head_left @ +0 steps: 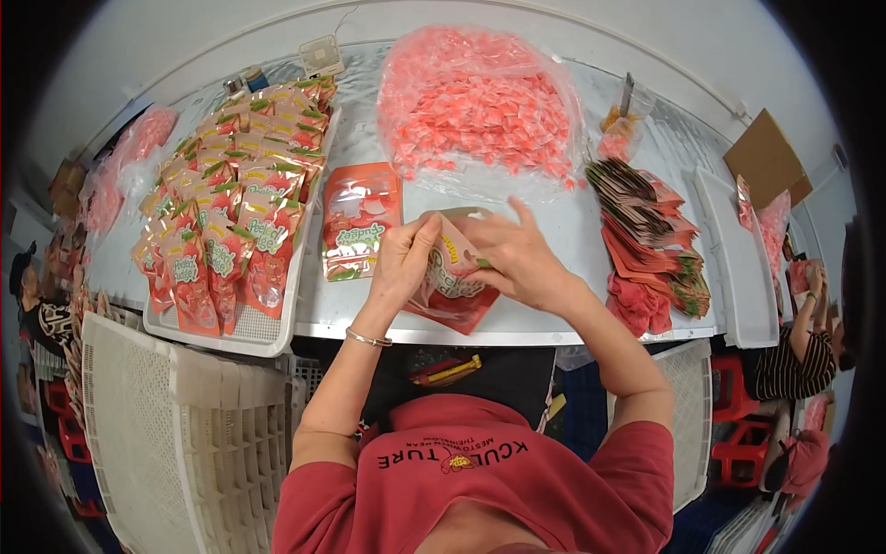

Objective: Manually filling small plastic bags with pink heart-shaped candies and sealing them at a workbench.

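My left hand (408, 258), with a silver bangle at the wrist, pinches the upper left edge of a red and tan printed pouch (459, 282) in front of me. On the pouch's right side, my right hand (520, 254) is closed against it, thumb and some fingertips at the edge and another finger raised. That hand is slightly blurred. Whether the pouch's mouth is parted, I cannot make out. Just left of my left hand, a matching flat pouch (355, 222) lies on the table. Beyond my hands sits a large clear bag (480, 102) of small pink-red wrapped pieces.
A white tray (268, 346) at left holds many filled pouches (226, 198). Stacked flat pouches (641, 235) lie at right beside a crumpled red cloth (639, 305). Farther right are a white tray (738, 258) and cardboard (766, 157). White crates (212, 434) stand below left; another person (803, 346) works at right.
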Demonstrator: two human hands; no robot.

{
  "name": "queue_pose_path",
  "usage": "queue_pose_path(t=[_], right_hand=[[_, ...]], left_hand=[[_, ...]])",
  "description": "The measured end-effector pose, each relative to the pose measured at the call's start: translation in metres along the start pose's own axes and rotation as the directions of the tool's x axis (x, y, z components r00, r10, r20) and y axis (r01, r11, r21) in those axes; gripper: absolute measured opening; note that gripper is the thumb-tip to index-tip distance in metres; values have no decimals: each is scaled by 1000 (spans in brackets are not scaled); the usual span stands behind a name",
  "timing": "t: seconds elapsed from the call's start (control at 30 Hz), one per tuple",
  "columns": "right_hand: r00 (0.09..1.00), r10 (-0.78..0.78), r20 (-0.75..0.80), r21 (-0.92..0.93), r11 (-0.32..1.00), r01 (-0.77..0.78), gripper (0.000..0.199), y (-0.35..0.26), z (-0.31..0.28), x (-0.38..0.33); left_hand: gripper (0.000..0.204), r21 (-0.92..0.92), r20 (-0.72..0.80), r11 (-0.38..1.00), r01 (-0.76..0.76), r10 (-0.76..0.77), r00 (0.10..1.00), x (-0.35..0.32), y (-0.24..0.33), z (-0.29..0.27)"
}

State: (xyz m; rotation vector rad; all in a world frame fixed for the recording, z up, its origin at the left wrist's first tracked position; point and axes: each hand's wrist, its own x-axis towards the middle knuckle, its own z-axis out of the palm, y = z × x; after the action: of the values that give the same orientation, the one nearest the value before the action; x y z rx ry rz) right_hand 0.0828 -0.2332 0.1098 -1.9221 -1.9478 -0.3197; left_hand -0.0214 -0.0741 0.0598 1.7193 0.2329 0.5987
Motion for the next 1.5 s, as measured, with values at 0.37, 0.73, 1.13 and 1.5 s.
queue_pose_path(t=[0.37,0.73,1.13,1.5], right_hand=[[956,215,-198,172,968,-182,18,0,5,-11],[977,210,-40,417,892,-174,12,15,7,-5],[988,151,43,322,934,-156,12,12,14,20],[998,28,-55,282,959,-12,14,-34,17,58]], left_hand=[[31,-252,88,968,-12,35,995,-11,11,-1],[11,-113,43,991,-65,70,997,-19,24,-8],[11,-8,-63,1000,-29,29,998,-28,14,-18],[15,45,-291,994,-95,104,951,-58,10,-57]])
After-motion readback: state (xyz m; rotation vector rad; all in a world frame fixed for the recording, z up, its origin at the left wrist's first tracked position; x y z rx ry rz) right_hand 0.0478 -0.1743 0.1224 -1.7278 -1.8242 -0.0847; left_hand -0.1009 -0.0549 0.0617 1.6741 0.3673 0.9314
